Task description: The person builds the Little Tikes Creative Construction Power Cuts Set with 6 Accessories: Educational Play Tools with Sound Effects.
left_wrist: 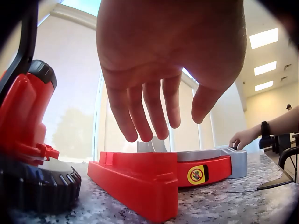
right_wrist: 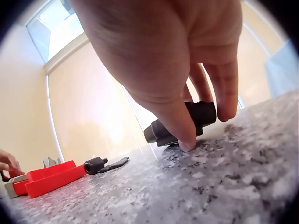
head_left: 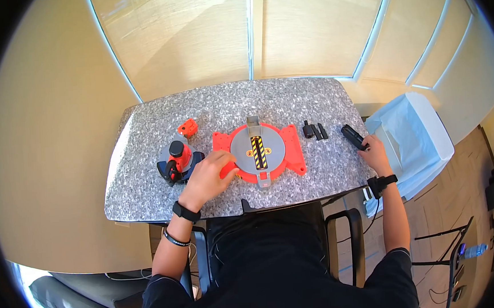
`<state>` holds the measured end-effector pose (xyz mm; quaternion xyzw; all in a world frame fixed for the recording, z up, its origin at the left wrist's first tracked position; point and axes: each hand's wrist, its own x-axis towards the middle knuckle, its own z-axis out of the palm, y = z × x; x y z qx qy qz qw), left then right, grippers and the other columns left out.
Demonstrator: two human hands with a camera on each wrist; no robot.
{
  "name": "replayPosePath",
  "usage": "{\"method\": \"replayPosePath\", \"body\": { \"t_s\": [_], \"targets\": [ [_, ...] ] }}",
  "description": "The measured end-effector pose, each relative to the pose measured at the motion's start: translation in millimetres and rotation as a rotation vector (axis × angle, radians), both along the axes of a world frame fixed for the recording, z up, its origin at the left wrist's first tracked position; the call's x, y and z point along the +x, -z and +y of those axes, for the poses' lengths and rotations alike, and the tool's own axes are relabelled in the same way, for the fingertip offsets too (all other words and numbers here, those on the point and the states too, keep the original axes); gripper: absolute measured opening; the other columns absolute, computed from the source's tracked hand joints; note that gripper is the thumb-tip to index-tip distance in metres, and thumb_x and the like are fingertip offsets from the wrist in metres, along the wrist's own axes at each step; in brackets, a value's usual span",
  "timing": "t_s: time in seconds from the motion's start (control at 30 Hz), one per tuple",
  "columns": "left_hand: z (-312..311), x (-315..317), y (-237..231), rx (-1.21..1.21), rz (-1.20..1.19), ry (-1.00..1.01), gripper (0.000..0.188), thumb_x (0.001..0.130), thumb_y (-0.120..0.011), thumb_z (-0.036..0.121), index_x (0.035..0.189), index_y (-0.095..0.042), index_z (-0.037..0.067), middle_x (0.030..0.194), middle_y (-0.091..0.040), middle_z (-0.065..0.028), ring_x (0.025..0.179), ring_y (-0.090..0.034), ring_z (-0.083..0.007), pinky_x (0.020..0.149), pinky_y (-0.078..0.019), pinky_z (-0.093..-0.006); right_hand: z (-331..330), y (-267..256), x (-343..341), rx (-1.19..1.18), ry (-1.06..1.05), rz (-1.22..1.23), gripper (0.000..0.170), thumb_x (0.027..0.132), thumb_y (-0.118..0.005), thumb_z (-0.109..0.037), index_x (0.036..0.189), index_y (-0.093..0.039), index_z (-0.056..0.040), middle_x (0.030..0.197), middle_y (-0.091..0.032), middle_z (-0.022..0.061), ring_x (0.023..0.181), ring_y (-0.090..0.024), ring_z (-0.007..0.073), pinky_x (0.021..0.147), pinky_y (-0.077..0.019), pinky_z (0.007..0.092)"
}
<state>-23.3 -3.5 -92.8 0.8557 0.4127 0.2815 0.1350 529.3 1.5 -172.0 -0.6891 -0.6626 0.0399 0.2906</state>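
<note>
Left hand [head_left: 207, 177] holds nothing, fingers loosely extended over toy mitre-saw base [head_left: 276, 149], which sits between hands. Right hand [head_left: 376, 155] pinches black plastic part [head_left: 353, 135], thumb opposing fingers, probably for steadiness. Red-black saw unit [head_left: 183, 156] left of left hand, seemingly within easy reach.

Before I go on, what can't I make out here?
Head view: the left hand covers the near left corner of the red-and-gray base.
Left wrist view: the picture's left edge cuts off the red-and-black tool.
Right wrist view: the right hand hides the middle of the black piece.
Head view: thin strips, details too small.
</note>
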Motion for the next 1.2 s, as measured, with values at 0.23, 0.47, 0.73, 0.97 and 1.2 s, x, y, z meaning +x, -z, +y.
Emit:
{"method": "replayPosePath", "body": {
  "t_s": [0.23, 0.47, 0.73, 0.97, 1.2],
  "targets": [
    [-0.3, 0.7, -4.2, 0.0, -0.006, -0.015, 0.023, 0.088, -0.077, 0.012, 0.109, -0.07, 0.004, 0.112, -0.072, -0.0137, 0.107, -0.069, -0.0356, 0.091, -0.0578, -0.0435, 3.2, 2.6, 5.5, 0.002, -0.031, -0.014, 0.038, 0.064, -0.091, -0.003, 0.092, -0.065, -0.0019, 0.093, -0.065, 0.0135, 0.083, -0.067, 0.0312, 0.075, -0.0561, 0.0399],
    [0.5, -1.2, -2.4, -0.008, -0.014, -0.042, 0.023, 0.089, -0.077, 0.014, 0.109, -0.071, 0.005, 0.111, -0.073, -0.0132, 0.106, -0.069, -0.0356, 0.09, -0.058, -0.0436, -2.3, -17.9, -8.4, -0.064, -0.012, -0.035, 0.038, 0.064, -0.092, -0.011, 0.091, -0.066, -0.0035, 0.101, -0.069, 0.0158, 0.097, -0.068, 0.0367, 0.088, -0.0543, 0.0435],
    [4.0, 4.2, 1.2, 0.031, -0.023, -0.026, 0.028, 0.087, -0.081, 0.017, 0.11, -0.07, 0.005, 0.114, -0.072, -0.0149, 0.107, -0.069, -0.0363, 0.09, -0.0582, -0.044, 15.3, -58.5, -69.6, 0.117, -0.002, -0.087, 0.035, 0.076, -0.087, -0.028, 0.095, -0.069, -0.0064, 0.1, -0.071, 0.0135, 0.096, -0.069, 0.0356, 0.082, -0.0547, 0.0448],
    [1.0, 10.8, 4.9, 0.051, -0.056, -0.01, 0.027, 0.092, -0.076, 0.02, 0.112, -0.069, 0.003, 0.117, -0.071, -0.0165, 0.108, -0.069, -0.0371, 0.09, -0.0576, -0.0441, 50.3, -67.2, -121.8, -0.074, -0.043, -0.065, 0.033, 0.081, -0.085, -0.034, 0.097, -0.072, -0.0072, 0.084, -0.073, 0.0095, 0.081, -0.072, 0.0313, 0.073, -0.0564, 0.0437],
    [-3.2, 13.4, -6.7, -0.102, -0.274, 0.056, 0.027, 0.103, -0.055, 0.015, 0.121, -0.068, -0.001, 0.121, -0.07, -0.0219, 0.118, -0.065, -0.0411, 0.103, -0.0511, -0.0451, 83.0, -47.4, -148.7, -0.16, -0.09, -0.085, 0.038, 0.079, -0.086, -0.039, 0.097, -0.072, -0.008, 0.086, -0.075, 0.011, 0.082, -0.072, 0.0331, 0.074, -0.0566, 0.0455]
  ]
}}
